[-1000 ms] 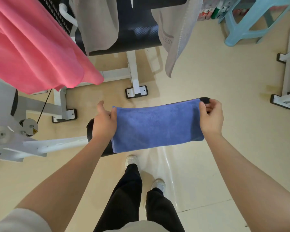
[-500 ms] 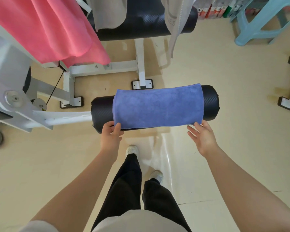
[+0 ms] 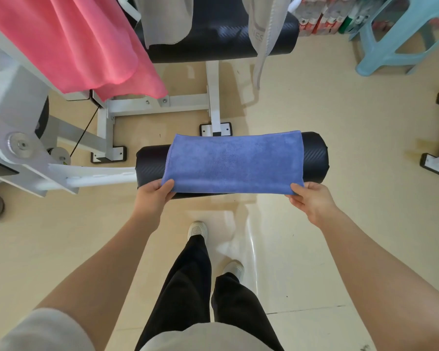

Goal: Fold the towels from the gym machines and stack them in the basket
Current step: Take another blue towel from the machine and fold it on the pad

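A folded blue terry towel (image 3: pixel 235 162) drapes over a black cylindrical foam roller pad (image 3: pixel 314 158) at the frame's centre. The left hand (image 3: pixel 151 198) pinches its near left corner, thumb on top; the right hand (image 3: pixel 312 202) grips the near right corner, fingers curled beneath. A soft pink towel (image 3: pixel 69 41) hangs at upper left, and a grey towel (image 3: pixel 166 19) at top centre.
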The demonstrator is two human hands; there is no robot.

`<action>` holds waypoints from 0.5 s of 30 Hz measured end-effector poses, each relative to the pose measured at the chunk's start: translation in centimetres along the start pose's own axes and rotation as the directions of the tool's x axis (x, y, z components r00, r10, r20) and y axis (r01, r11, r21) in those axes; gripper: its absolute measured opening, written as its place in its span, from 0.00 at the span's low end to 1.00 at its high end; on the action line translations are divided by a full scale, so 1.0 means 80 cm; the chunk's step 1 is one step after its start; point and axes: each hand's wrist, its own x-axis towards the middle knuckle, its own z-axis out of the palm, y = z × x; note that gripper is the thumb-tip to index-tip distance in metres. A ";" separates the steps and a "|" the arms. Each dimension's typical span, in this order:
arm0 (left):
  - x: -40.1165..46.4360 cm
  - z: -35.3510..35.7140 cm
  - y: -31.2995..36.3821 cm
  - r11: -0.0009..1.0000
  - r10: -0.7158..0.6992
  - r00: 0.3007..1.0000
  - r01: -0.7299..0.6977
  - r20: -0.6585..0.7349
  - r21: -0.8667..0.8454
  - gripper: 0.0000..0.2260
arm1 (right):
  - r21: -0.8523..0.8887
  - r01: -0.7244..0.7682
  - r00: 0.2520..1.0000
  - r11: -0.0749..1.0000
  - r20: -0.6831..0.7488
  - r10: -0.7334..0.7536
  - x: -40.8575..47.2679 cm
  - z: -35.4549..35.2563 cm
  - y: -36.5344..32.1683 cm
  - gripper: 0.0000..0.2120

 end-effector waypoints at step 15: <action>0.039 0.146 0.034 -0.274 0.359 0.624 -0.641 0.694 0.717 0.31 | -0.556 0.078 0.862 0.827 -0.380 -0.336 0.010 0.090 -0.027 0.25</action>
